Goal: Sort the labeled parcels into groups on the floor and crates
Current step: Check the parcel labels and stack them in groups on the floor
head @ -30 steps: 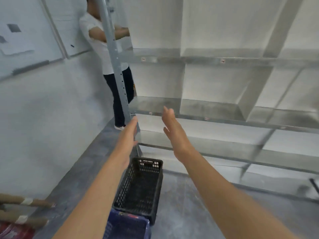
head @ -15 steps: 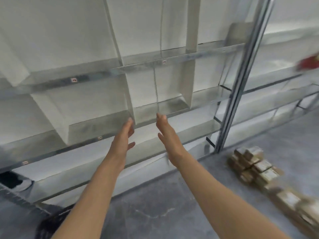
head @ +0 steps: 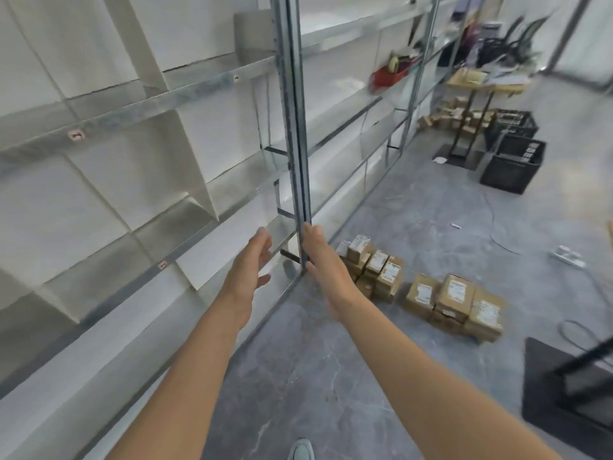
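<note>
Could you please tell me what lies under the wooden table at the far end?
A heap of brown parcels lies on the floor there; the farther black crate covers its right end.

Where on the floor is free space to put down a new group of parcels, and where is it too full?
The bare floor just ahead, between the shelf rack and the black stand base, is free. Another free patch lies between the parcel stacks and the black crates, though a thin cable crosses it. Under the far table it is crowded with boxes.

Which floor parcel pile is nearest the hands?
The pile beside the shelf upright, just past the right hand; the middle pile and the far pile lie farther off.
</note>
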Action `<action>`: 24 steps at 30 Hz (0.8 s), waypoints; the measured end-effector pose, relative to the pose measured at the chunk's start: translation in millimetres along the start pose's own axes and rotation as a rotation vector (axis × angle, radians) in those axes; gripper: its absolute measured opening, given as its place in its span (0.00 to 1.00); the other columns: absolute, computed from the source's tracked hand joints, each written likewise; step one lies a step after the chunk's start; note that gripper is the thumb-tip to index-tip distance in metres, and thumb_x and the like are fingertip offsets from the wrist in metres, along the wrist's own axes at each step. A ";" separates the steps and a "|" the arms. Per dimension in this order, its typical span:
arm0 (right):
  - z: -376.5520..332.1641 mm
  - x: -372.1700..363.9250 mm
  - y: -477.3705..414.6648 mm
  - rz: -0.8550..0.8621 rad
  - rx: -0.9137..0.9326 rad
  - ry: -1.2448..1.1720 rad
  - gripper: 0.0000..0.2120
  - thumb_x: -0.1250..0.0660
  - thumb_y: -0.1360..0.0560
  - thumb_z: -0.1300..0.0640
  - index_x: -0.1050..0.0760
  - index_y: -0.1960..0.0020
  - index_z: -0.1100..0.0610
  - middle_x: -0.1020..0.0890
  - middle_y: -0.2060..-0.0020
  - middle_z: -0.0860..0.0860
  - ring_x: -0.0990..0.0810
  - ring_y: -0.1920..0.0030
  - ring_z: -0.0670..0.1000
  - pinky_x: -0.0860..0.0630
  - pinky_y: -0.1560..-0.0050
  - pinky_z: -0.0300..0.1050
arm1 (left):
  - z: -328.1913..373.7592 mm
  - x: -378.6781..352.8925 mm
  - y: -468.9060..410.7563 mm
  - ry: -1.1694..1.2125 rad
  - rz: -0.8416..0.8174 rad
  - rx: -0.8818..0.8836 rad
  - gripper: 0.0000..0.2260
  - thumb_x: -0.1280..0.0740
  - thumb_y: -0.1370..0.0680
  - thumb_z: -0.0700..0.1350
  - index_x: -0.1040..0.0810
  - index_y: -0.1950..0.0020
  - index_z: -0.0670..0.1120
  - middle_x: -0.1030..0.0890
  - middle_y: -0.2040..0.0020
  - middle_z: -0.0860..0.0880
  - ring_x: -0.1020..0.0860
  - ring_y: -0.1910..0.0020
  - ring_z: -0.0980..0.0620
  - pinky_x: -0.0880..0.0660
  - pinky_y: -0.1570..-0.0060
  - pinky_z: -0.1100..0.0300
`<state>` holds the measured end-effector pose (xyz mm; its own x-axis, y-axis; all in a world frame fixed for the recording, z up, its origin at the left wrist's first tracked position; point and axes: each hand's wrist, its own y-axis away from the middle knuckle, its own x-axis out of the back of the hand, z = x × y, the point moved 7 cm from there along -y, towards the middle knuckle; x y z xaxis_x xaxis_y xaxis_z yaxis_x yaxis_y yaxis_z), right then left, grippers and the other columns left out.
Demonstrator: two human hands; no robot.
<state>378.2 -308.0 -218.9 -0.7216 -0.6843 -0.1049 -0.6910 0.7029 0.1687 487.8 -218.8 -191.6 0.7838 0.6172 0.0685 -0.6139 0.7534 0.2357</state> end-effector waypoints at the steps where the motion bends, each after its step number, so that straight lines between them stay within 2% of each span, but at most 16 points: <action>1: 2.0 10.2 -9.0 0.039 -0.006 -0.009 0.38 0.50 0.24 0.21 0.39 0.19 0.38 0.36 0.20 0.39 0.37 0.21 0.42 0.40 0.20 0.53 | -0.6 -10.4 -15.4 0.000 -0.038 0.008 0.25 0.44 0.16 0.63 0.29 0.24 0.52 0.26 0.27 0.56 0.27 0.30 0.58 0.31 0.29 0.47; 3: 6.3 27.4 -24.5 0.111 -0.039 -0.042 0.32 0.49 0.21 0.25 0.33 0.22 0.38 0.32 0.23 0.37 0.31 0.28 0.37 0.34 0.27 0.45 | -2.2 -30.4 -44.2 -0.010 -0.117 0.026 0.25 0.44 0.16 0.63 0.29 0.23 0.52 0.27 0.25 0.55 0.29 0.28 0.57 0.33 0.27 0.46; 4: 6.7 33.5 -30.1 0.143 -0.053 -0.050 0.32 0.48 0.22 0.24 0.32 0.24 0.38 0.30 0.25 0.37 0.29 0.29 0.36 0.33 0.28 0.44 | -3.2 -39.3 -57.2 -0.020 -0.160 0.036 0.25 0.45 0.16 0.62 0.29 0.23 0.51 0.28 0.25 0.54 0.30 0.27 0.56 0.34 0.26 0.47; 7: 16.4 59.7 -50.6 0.257 -0.107 -0.064 0.53 0.45 0.35 0.15 0.40 0.17 0.42 0.38 0.18 0.43 0.38 0.20 0.46 0.42 0.19 0.57 | -7.0 -64.9 -96.0 -0.061 -0.264 0.077 0.26 0.46 0.15 0.62 0.32 0.21 0.50 0.29 0.24 0.54 0.31 0.25 0.56 0.36 0.26 0.49; 8: 18.8 69.7 -56.3 0.291 -0.112 -0.090 0.54 0.45 0.36 0.16 0.42 0.16 0.43 0.39 0.18 0.44 0.39 0.19 0.48 0.44 0.19 0.58 | -9.0 -73.8 -108.7 -0.083 -0.298 0.086 0.26 0.46 0.15 0.62 0.32 0.21 0.50 0.30 0.23 0.54 0.31 0.25 0.56 0.36 0.25 0.47; 11: 29.6 100.6 -67.4 0.376 -0.148 -0.135 0.48 0.47 0.30 0.20 0.44 0.16 0.43 0.41 0.17 0.43 0.41 0.18 0.49 0.46 0.18 0.58 | -17.4 -100.5 -141.5 -0.123 -0.378 0.122 0.25 0.45 0.16 0.63 0.30 0.23 0.52 0.29 0.24 0.55 0.30 0.27 0.56 0.37 0.25 0.46; 13: 36.9 122.0 -73.3 0.434 -0.154 -0.134 0.49 0.48 0.31 0.19 0.45 0.16 0.41 0.42 0.17 0.42 0.41 0.18 0.50 0.46 0.18 0.59 | -23.1 -120.1 -159.9 -0.146 -0.424 0.131 0.22 0.46 0.16 0.63 0.29 0.26 0.55 0.28 0.25 0.55 0.29 0.30 0.57 0.36 0.26 0.47; 15: 46.1 145.6 -81.6 0.493 -0.160 -0.147 0.48 0.48 0.31 0.19 0.45 0.16 0.40 0.42 0.17 0.41 0.41 0.18 0.50 0.46 0.18 0.59 | -30.4 -140.5 -177.1 -0.169 -0.452 0.154 0.24 0.46 0.16 0.63 0.30 0.24 0.54 0.28 0.26 0.55 0.30 0.30 0.56 0.36 0.26 0.46; 19: 66.7 192.2 -104.1 0.562 -0.189 -0.170 0.37 0.52 0.20 0.28 0.45 0.16 0.44 0.41 0.17 0.43 0.41 0.19 0.46 0.45 0.18 0.52 | -48.4 -181.2 -210.4 -0.181 -0.509 0.223 0.18 0.46 0.15 0.63 0.28 0.30 0.59 0.25 0.34 0.58 0.30 0.32 0.56 0.35 0.27 0.47; 22: 85.4 231.8 -129.8 0.597 -0.235 -0.202 0.37 0.51 0.20 0.27 0.45 0.16 0.42 0.41 0.17 0.43 0.41 0.18 0.48 0.46 0.18 0.56 | -63.3 -215.9 -244.1 -0.214 -0.529 0.252 0.25 0.45 0.16 0.64 0.32 0.22 0.55 0.27 0.32 0.57 0.30 0.32 0.57 0.35 0.26 0.48; 24: 96.2 260.0 -149.0 0.591 -0.267 -0.212 0.39 0.51 0.22 0.25 0.46 0.16 0.42 0.43 0.17 0.43 0.43 0.18 0.48 0.47 0.17 0.57 | -74.4 -241.2 -268.6 -0.233 -0.523 0.284 0.28 0.44 0.17 0.65 0.33 0.21 0.53 0.28 0.27 0.55 0.30 0.30 0.55 0.35 0.26 0.47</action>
<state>289.6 -572.0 -365.6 -0.9860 -0.1287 -0.1057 -0.1642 0.8563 0.4897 456.6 -553.2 -343.6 0.9925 0.0949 0.0767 -0.1214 0.8325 0.5405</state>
